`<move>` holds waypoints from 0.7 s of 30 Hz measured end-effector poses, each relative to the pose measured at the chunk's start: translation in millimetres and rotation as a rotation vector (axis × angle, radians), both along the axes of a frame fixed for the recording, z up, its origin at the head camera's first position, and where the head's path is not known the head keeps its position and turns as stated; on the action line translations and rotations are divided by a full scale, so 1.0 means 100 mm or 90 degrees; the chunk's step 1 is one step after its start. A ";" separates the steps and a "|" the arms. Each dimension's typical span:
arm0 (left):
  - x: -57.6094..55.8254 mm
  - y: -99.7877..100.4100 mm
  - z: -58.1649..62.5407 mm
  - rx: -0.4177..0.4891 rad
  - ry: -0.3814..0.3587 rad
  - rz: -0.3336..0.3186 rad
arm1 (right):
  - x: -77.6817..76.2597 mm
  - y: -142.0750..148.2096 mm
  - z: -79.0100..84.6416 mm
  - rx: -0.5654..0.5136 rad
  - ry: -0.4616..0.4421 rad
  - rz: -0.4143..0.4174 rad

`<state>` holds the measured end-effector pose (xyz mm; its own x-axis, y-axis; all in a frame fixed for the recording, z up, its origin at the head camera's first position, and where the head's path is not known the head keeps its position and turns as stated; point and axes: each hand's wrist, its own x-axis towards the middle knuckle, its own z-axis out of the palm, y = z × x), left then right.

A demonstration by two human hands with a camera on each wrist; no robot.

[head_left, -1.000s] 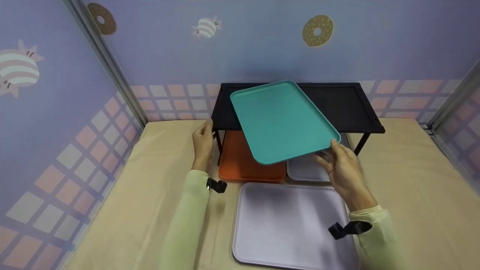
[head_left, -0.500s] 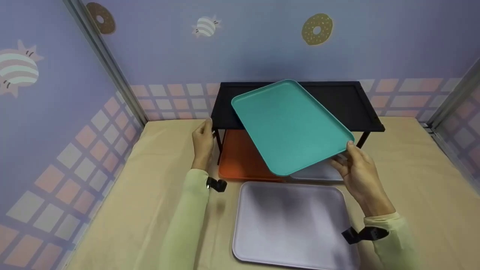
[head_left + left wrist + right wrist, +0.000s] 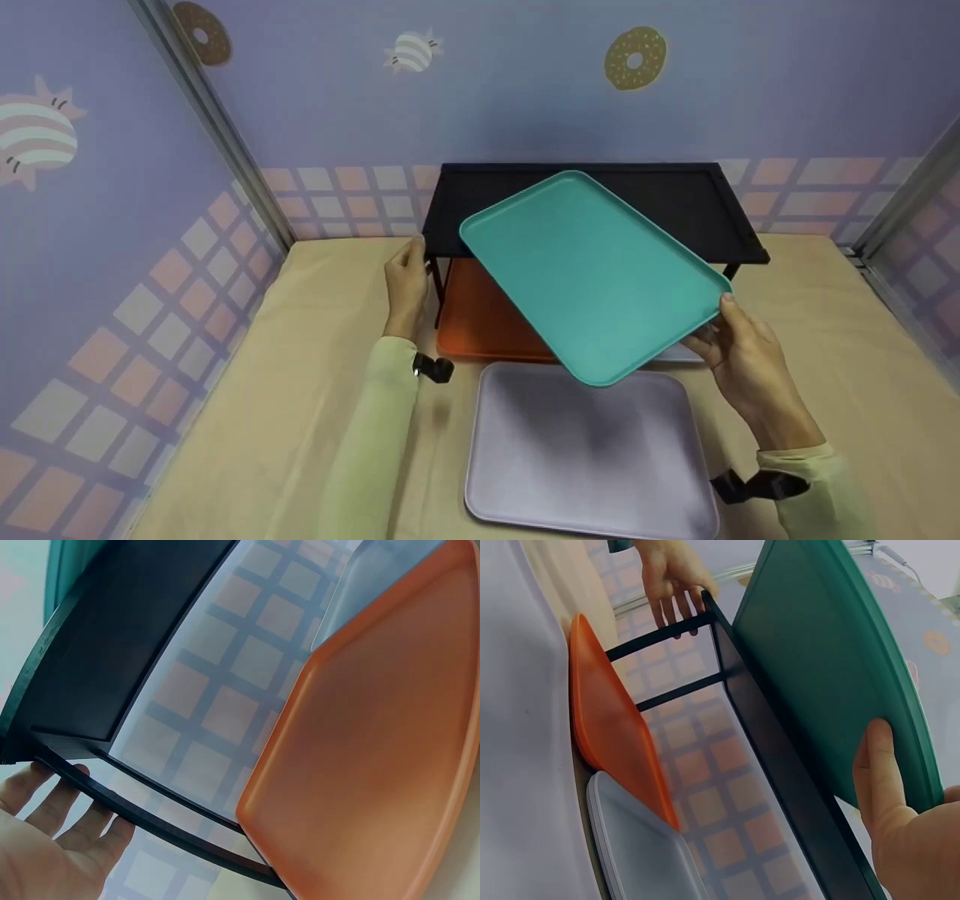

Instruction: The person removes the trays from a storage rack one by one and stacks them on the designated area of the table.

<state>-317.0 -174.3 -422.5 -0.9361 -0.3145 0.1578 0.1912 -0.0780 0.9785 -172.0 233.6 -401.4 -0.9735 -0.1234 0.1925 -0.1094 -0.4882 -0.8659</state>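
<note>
My right hand (image 3: 757,367) pinches one corner of a teal tray (image 3: 592,277), thumb on the upper edge and fingers beneath. The tray is tilted in front of and above a black low stand (image 3: 675,206) with thin legs. At the stand's front left corner, my left hand (image 3: 406,292) grips the edge where the leg joins; in the left wrist view its fingers (image 3: 97,836) curl behind the leg. Under the stand lie an orange tray (image 3: 487,326) and, right of it, a pale grey tray (image 3: 649,855) with a doubled-looking rim, mostly hidden by the teal tray in the head view.
A lavender tray (image 3: 585,457) lies in front of the stand on the beige cloth (image 3: 285,405). Patterned walls (image 3: 510,82) enclose the back and both sides. Metal posts (image 3: 217,127) stand at the corners.
My right hand has moved to the right and towards me, drawing the teal tray with it and turning it, so its near corner now overlaps the lavender tray in view. The left hand stays put.
</note>
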 end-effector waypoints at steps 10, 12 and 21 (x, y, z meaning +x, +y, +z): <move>0.01 0.01 0.00 -0.005 0.012 0.008 | 0.11 0.12 -0.02 0.024 -0.002 0.009; 0.01 0.01 -0.01 -0.003 0.013 0.012 | 0.12 0.14 -0.02 0.030 0.000 0.009; 0.00 -0.01 0.00 0.002 0.010 0.012 | 0.17 0.25 -0.10 0.036 -0.003 0.012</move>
